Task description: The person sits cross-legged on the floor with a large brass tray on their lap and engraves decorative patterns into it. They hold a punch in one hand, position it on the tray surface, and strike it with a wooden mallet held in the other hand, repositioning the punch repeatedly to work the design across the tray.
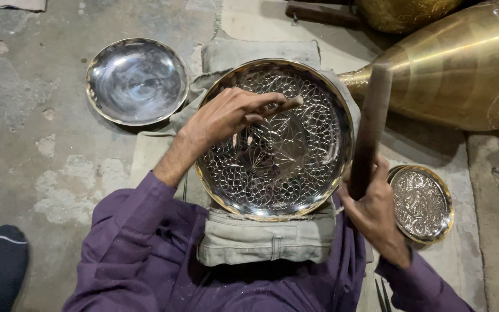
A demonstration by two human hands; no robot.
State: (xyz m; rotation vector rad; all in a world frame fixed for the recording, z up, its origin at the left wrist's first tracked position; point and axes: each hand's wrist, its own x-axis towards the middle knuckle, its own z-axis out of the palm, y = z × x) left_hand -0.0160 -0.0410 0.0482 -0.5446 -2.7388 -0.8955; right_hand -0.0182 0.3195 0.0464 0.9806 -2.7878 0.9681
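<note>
Left hand (226,115) closed around a thin punch tool (281,106), tip pressed down on the engraved metal plate (295,167) near its centre. Right hand (373,211) fisted tight on a dark wooden mallet handle (369,130), raised upright just beside the plate's right rim, blurred. Plate sits on a folded grey cloth pad (261,240) on the person's lap, purple sleeves either side. Plain shiny plate (137,81) lies on the concrete floor (24,115), upper left, apart from the pad. Small engraved plate (421,203) just right of right hand. Large brass vessel (463,69) lying on its side, upper right.
</note>
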